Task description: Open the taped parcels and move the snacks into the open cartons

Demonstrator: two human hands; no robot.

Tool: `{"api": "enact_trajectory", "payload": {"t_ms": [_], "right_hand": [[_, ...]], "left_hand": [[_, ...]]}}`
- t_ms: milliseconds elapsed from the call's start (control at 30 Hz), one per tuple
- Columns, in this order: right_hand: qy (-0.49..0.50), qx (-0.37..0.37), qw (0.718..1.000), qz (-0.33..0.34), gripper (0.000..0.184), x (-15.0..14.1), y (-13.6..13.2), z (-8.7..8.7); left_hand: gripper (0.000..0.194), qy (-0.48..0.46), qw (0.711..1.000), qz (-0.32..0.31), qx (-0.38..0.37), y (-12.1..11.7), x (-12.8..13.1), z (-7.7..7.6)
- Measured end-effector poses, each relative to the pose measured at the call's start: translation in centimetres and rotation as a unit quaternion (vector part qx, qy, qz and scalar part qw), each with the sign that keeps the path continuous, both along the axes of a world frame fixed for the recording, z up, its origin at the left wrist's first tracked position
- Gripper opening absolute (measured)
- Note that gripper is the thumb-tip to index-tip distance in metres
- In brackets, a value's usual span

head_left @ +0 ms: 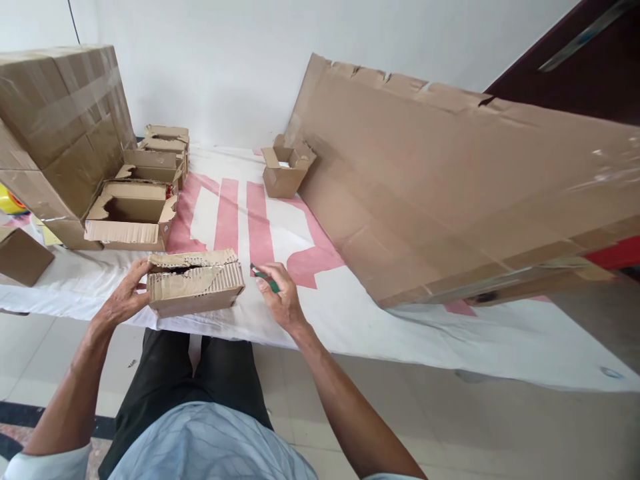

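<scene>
A small corrugated cardboard box (pixel 195 283) lies on the white and pink sheet (pixel 250 220) in front of me. My left hand (pixel 124 297) grips its left end, fingers curled around the edge. My right hand (pixel 280 293) is just right of the box, closed on a thin green tool (pixel 264 277) that looks like a pen or cutter, its tip pointing toward the box.
Several open small boxes (pixel 133 217) line up at left beside a large taped carton (pixel 60 127). Another small open box (pixel 285 170) stands at the back. A big flat cardboard sheet (pixel 465 180) leans against the wall at right. A tiled floor lies below.
</scene>
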State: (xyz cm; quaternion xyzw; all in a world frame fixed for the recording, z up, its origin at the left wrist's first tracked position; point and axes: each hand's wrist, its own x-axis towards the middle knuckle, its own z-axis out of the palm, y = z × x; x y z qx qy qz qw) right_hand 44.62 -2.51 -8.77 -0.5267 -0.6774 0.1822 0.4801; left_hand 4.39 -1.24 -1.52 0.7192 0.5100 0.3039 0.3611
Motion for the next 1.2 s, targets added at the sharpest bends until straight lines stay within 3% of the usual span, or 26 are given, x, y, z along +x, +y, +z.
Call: {"api": "enact_trajectory", "payload": {"t_ms": [100,200,467,900,1000,1100,1200], "right_hand": [[-0.013,0.045,0.998,0.048,0.036,-2.9,-0.3,2.4],[-0.037,0.060,0.995,0.066,0.034,-4.9,-0.4,3.4],[-0.012,0.044,0.999,0.025,0.018,-6.5,-1.1,3.2],[0.142,-0.023,0.990,-0.005,0.014,-8.1,-1.9,2.7],[0.144,-0.010,0.989,0.017,0.014,-7.9,-1.9,2.4],[0.143,0.050,0.988,0.044,0.018,-6.0,-1.4,1.8],[0.032,0.060,0.997,-0.021,0.021,-2.1,-0.2,0.3]], "left_hand": [[0.062,0.014,1.000,-0.001,0.000,0.0,-0.2,-0.1],[0.058,0.024,1.000,-0.010,0.010,0.0,-0.3,-0.1],[0.053,0.009,0.997,-0.058,0.048,-0.1,0.4,0.6],[0.068,0.007,0.996,-0.060,0.064,0.5,-0.4,-1.0],[0.068,0.012,0.996,-0.060,0.065,0.5,-0.5,-0.9],[0.069,0.007,0.996,-0.060,0.064,0.3,-0.5,-0.4],[0.071,0.006,0.997,-0.042,0.059,-0.2,-0.5,0.1]]}}
